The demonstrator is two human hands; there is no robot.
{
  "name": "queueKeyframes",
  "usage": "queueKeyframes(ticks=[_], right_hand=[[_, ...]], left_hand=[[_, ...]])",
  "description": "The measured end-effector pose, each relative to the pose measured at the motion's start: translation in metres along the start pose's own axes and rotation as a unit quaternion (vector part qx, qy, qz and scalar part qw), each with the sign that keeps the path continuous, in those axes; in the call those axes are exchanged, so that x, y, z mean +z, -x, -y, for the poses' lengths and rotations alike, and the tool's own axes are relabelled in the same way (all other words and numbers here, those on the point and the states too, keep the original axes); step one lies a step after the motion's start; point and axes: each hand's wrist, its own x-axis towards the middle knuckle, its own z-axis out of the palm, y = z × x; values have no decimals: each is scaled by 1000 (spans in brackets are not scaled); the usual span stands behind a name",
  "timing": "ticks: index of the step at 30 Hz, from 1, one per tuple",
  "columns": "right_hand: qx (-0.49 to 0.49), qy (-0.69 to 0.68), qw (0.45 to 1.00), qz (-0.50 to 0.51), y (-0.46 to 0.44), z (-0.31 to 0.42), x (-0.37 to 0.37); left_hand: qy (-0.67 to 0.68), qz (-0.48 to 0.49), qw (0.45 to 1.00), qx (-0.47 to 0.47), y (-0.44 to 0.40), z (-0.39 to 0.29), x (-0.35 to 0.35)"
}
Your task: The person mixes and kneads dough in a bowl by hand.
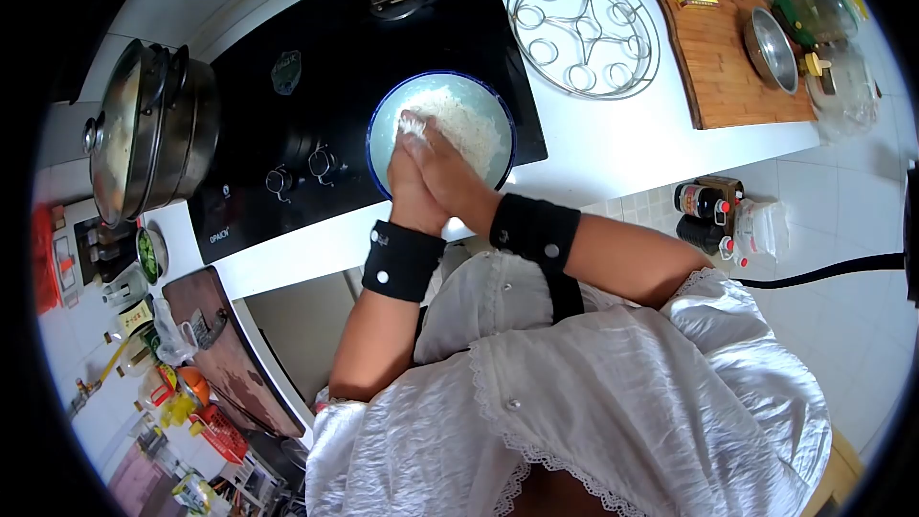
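In the bowl (385, 139), set on the black cooktop (258, 124), white powder (477, 129) is held. Above it, the left hand (412, 184) and right hand (452, 170) are pressed together, covering its six-o'clock rim; anything between them cannot be told. The steamer (144, 134) is seen at nine, the wire rack (586, 27) at two.
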Motion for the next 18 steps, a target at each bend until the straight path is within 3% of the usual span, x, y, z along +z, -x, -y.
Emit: queueKeyframes(ticks=[3, 4, 7, 10, 13, 18], right_hand=[[114, -120, 986, 34, 17, 20, -12], [90, -62, 994, 26, 18, 14, -7], [115, -135, 983, 48, 4, 13, -21], [139, -211, 965, 72, -8, 21, -32], [210, -271, 938, 43, -13, 35, -35], [143, -208, 967, 43, 4, 36, -27]], left_hand=[[-69, -28, 996, 50, 7, -5, 11], [-89, 5, 995, 49, 2, -5, 4], [-119, 35, 990, 65, 9, 0, 0], [5, -19, 1000, 13, 13, 8, 14], [-25, -42, 998, 35, 32, 10, 40], [15, 45, 998, 37, 5, 4, -2]])
